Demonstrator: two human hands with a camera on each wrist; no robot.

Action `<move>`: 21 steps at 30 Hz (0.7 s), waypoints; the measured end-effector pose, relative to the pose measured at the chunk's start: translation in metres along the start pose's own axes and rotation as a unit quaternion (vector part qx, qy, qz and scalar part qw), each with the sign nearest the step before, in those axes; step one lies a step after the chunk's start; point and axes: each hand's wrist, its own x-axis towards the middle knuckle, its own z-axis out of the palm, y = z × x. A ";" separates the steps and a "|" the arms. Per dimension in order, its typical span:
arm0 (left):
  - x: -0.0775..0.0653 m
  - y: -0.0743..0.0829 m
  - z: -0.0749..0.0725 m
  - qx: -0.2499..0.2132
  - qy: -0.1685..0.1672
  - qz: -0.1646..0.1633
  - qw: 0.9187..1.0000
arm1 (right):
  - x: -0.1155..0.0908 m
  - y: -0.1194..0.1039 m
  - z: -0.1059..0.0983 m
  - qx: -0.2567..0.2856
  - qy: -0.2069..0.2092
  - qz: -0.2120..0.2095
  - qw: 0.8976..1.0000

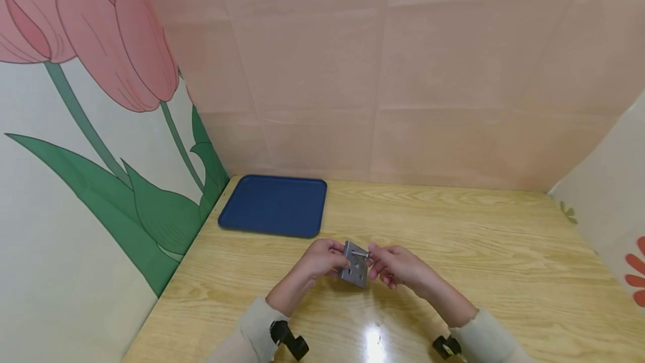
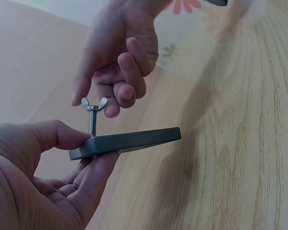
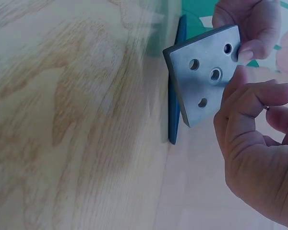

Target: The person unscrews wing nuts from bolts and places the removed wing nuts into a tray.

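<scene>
A grey metal plate [image 1: 355,279] with several round holes is held up over the table, tilted. My left hand [image 1: 322,257] grips it near one end, thumb on one face and fingers beneath, as the left wrist view shows. A silver wing screw [image 2: 92,120] stands upright out of the plate's face beside the left thumb. My right hand [image 1: 400,266] has its thumb and index finger at either side of the screw's wings, pinching the head, while the other fingers curl loosely. In the right wrist view the plate [image 3: 189,86] shows its holes, and the curled right fingers hide the screw.
A blue tray [image 1: 274,206] lies on the wood-grain table [image 1: 478,240] at the back left, beyond the hands. A pink sheet [image 1: 403,71] forms the back wall, with a tulip-printed panel [image 1: 116,144] on the left and a pale flowered panel on the right.
</scene>
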 end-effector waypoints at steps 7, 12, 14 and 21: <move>0.001 -0.001 -0.001 0.008 0.000 -0.006 1.000 | -0.002 -0.002 0.004 -0.121 0.028 -0.060 0.991; -0.001 -0.002 -0.002 0.014 0.000 -0.006 1.000 | -0.005 -0.005 0.012 -0.324 0.087 -0.173 0.926; -0.001 -0.002 -0.003 0.012 -0.002 -0.002 1.000 | -0.006 -0.005 0.015 -0.380 0.110 -0.218 0.892; 0.000 -0.003 -0.003 0.010 -0.004 0.003 1.000 | -0.007 -0.002 0.019 -0.465 0.163 -0.317 0.810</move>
